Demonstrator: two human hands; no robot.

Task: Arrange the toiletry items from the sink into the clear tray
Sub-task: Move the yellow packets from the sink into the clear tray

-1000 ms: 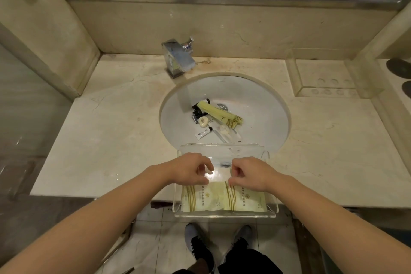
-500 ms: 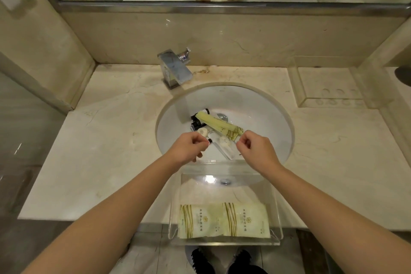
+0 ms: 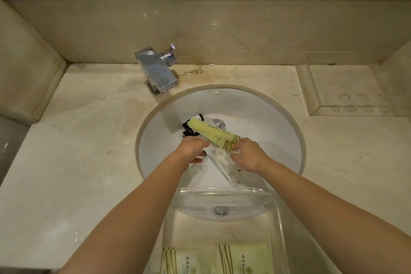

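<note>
Toiletry packets [image 3: 213,134] heaped in sink [image 3: 278,122]; right hand [image 3: 246,154] pinching yellow packet end, left hand [image 3: 192,149] curled, grip unclear; tray [image 3: 275,218] near for transfer.

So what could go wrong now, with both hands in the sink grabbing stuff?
1. The clear tray juts over the sink edge; an arm could bump it off.
2. The right hand only pinches the end of the long yellow packets, so they might slip.
3. The left hand could knock the small black-capped bottles towards the drain.
</note>
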